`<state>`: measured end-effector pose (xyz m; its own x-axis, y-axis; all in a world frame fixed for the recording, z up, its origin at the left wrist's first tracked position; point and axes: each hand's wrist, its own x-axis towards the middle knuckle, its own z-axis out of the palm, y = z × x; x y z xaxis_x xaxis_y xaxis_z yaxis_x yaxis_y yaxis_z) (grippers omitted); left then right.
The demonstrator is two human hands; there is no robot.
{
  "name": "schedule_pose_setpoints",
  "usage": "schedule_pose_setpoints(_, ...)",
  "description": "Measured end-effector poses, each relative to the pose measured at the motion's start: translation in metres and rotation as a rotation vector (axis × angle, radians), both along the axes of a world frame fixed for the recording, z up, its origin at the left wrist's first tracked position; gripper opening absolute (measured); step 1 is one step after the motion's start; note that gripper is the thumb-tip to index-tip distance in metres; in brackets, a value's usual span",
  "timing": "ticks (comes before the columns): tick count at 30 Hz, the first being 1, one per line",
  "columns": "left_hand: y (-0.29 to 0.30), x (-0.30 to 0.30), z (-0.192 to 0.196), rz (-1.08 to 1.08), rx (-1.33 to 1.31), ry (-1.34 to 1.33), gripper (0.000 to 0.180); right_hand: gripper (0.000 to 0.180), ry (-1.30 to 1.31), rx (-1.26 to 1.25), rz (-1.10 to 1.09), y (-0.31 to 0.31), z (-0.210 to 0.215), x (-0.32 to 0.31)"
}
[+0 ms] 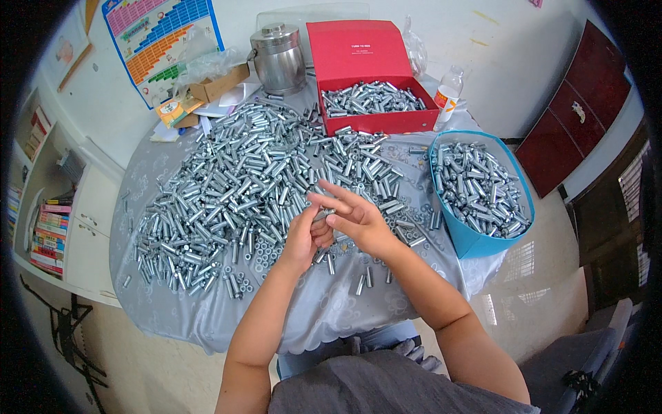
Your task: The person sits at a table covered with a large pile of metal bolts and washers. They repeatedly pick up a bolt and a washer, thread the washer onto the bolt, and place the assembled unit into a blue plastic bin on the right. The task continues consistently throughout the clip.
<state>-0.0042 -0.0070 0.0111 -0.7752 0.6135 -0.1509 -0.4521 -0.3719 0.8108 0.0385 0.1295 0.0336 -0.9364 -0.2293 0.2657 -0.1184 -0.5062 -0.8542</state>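
My left hand (301, 238) and my right hand (363, 222) meet over the near side of a large heap of silvery metal sleeve anchors (234, 172). The left fingers are curled in with the thumb up; what they hold, if anything, is hidden between the hands. On the right hand, the index and middle fingers stretch across toward the left thumb, spread apart from its own thumb. Small loose hex nuts (265, 252) lie on the cloth beside my left hand. A few single anchors (369, 277) lie nearer to me, below the right hand.
A red box (379, 124) with its lid up holds more anchors, as does a blue bin (476, 245) at the right. A steel pot (278, 62), a plastic bottle (449, 93) and a cardboard box (221, 86) stand at the back. Grey cloth (186, 310) covers the round table.
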Motion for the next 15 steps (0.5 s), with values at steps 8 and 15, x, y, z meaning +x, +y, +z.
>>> schedule_pose_setpoints(8,-0.006,-0.006,-0.002,-0.072,0.222,-0.075,0.046,0.033,0.332,0.554,-0.52,0.013,-0.003,-0.006)
schedule_pose_setpoints(15,-0.015,-0.018,-0.004,-0.039,0.435,-0.237,0.045,0.017,0.55,1.404,-0.768,0.021,-0.03,-0.012)
